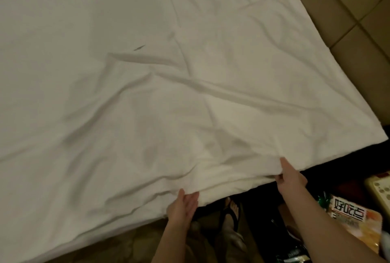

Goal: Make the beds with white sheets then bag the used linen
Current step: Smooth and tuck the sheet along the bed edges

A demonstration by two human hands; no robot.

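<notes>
A white sheet (168,94) lies spread over the bed, wrinkled, with long creases running toward its near edge. My left hand (182,205) holds the near edge from below, thumb on top of the fabric and fingers straight under it. My right hand (290,177) pinches the same edge further right, thumb on top, fingers curled beneath. The sheet's right corner (379,136) hangs free past the bed's edge. A small dark mark (139,47) shows on the sheet near the middle.
A padded tan headboard or wall panel (358,20) runs along the right. A bedside stand at lower right holds a snack packet (354,216) and a beige control panel (379,186). My foot in a sandal (231,212) stands on the patterned floor below.
</notes>
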